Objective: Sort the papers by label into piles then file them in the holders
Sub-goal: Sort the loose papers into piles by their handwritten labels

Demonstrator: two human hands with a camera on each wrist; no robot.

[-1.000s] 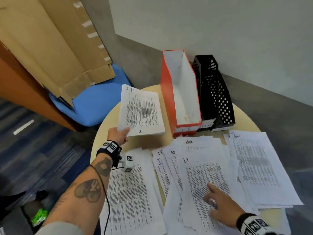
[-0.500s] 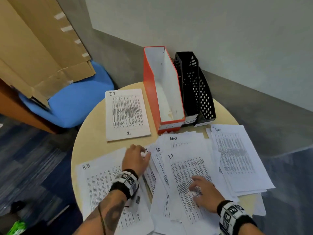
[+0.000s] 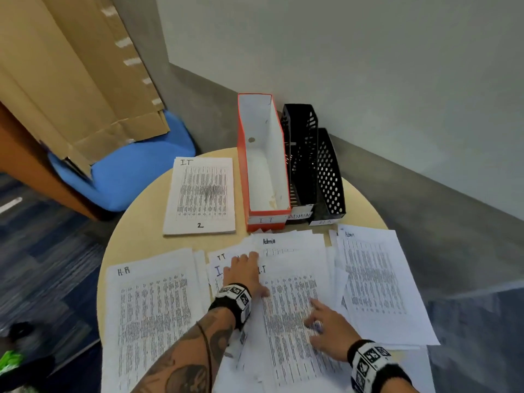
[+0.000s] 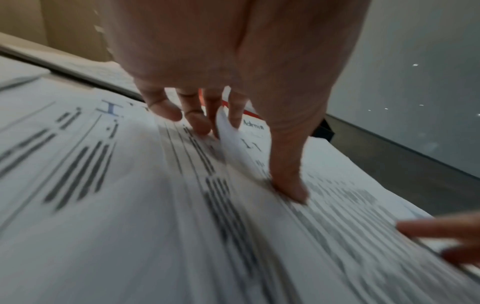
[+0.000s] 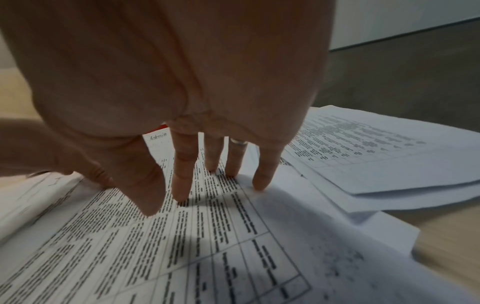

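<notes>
Loose printed sheets overlap mid-table, topped by a sheet marked IT (image 3: 292, 313). My left hand (image 3: 245, 268) lies at that sheet's upper left edge, fingers fairly straight. In the left wrist view the thumb (image 4: 288, 185) presses on the sheet and its edge (image 4: 228, 133) curls up by the fingers. My right hand (image 3: 320, 316) presses spread fingertips (image 5: 182, 193) on the same sheet. Sorted piles lie around: IT (image 3: 200, 194) at the back, HR (image 3: 150, 316) at left, Admin (image 3: 374, 282) at right. Behind stand an orange holder (image 3: 263, 165) labelled IT and two black holders (image 3: 302, 160), all showing no papers.
The round wooden table (image 3: 141, 222) stands in a corner by a grey wall. A blue chair (image 3: 122, 177) with cardboard leaning over it is off the table's back left. Papers hang over the near table edge.
My left hand laid an IT sheet on the back IT pile, let go of it, and came back to the middle heap. My right hand stayed pressing on the top sheet.
</notes>
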